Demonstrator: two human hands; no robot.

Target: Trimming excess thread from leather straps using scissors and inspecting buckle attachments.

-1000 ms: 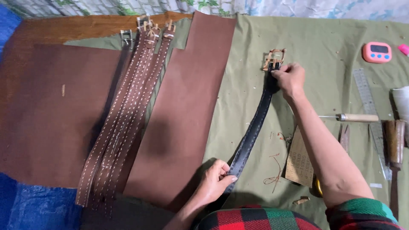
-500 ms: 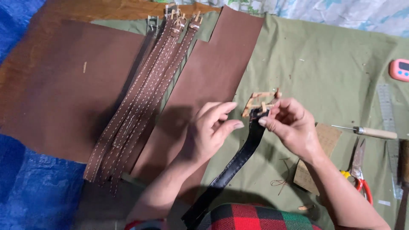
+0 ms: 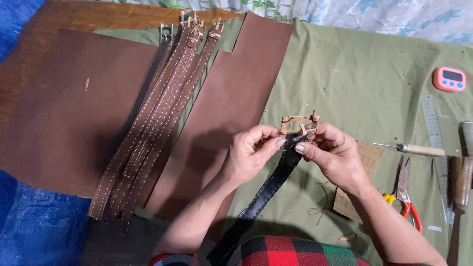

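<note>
Black belt (image 3: 268, 189), white-stitched brown straps (image 3: 152, 123), olive cloth (image 3: 354, 83)

Even, soft overhead light, moderately bright, no glare; the hands (image 3: 295, 152) throw a diffuse shadow left and near onto the brown leather sheet (image 3: 221, 123); focus sharp across the olive cloth (image 3: 364, 74), slight softness and mild wide-angle bending at the far corners and the near edge.

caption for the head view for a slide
Both hands hold a black belt at its buckle beside brown belts.
</note>
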